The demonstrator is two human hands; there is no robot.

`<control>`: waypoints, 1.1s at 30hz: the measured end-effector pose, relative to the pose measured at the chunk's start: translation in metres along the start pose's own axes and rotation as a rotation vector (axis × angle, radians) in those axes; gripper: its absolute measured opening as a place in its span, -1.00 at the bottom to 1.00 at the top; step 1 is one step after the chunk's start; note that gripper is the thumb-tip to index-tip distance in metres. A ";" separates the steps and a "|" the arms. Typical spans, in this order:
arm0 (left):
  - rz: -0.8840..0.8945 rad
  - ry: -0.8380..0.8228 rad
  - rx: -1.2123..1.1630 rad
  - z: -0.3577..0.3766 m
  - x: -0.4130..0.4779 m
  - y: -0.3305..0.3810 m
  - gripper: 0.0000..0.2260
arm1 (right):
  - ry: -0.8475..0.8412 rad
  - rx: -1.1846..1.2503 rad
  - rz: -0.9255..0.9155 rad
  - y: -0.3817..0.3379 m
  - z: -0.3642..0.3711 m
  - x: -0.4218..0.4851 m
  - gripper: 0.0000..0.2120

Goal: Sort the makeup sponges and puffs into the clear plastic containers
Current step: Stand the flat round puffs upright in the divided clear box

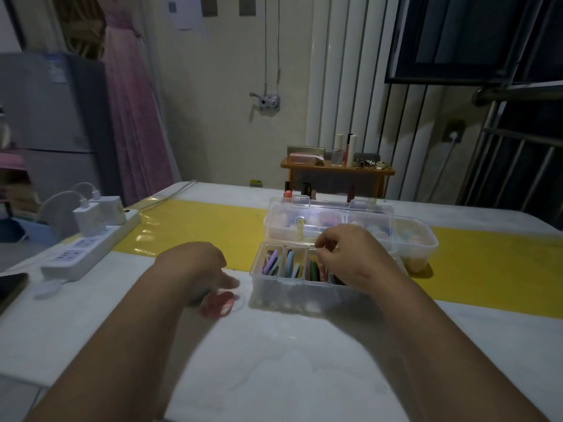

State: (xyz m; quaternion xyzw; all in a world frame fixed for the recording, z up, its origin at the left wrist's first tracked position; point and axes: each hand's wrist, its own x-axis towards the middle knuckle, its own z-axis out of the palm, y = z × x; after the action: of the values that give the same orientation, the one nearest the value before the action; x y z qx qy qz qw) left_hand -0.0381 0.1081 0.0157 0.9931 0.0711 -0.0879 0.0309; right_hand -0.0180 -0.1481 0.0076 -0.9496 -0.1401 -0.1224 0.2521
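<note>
A clear divided container [275,287] stands on the table in front of me, with flat coloured puffs [271,263] upright in its compartments. My right hand [347,257] hovers over its right compartments, thumb and fingers curled as if pinching at something small; what it holds is unclear. My left hand [198,266] reaches down to a red puff [217,304] lying on the table left of the container, fingers extended toward it and blurred. Behind stand a lidded clear box [332,220] with sponges and a round-cornered tub [420,242].
A white power strip [88,248] with chargers lies at the left table edge, a dark phone [10,287] beside it. A yellow band [198,226] crosses the white table. A small wooden shelf [335,172] with cosmetics stands behind the table.
</note>
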 end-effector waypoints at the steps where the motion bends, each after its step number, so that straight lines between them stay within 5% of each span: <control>1: 0.000 -0.043 0.011 0.000 -0.007 0.001 -0.47 | -0.003 0.004 0.000 0.000 0.000 0.000 -0.82; 7: 0.055 -0.075 -0.036 0.009 -0.016 0.002 -0.81 | -0.006 0.018 -0.003 0.001 0.001 0.000 -0.83; 14: 0.079 -0.257 -0.143 0.021 -0.002 0.002 -0.84 | -0.010 0.011 -0.012 0.000 0.001 0.000 -0.82; 20: 0.128 0.158 -0.147 0.029 0.011 0.007 -0.80 | -0.010 0.009 -0.015 0.000 0.001 0.000 -0.81; 25: 0.122 0.181 -0.078 0.027 0.015 0.012 -0.82 | -0.008 0.010 -0.018 0.000 0.001 0.000 -0.82; 33: 0.213 0.237 -0.353 0.000 0.009 0.013 -0.80 | -0.007 0.040 -0.017 0.001 0.001 0.000 -0.83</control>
State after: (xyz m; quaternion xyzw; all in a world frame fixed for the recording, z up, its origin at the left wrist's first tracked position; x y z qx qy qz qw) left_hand -0.0277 0.0964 0.0148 0.9776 -0.0169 0.0468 0.2044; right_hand -0.0177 -0.1483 0.0060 -0.9437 -0.1513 -0.1182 0.2693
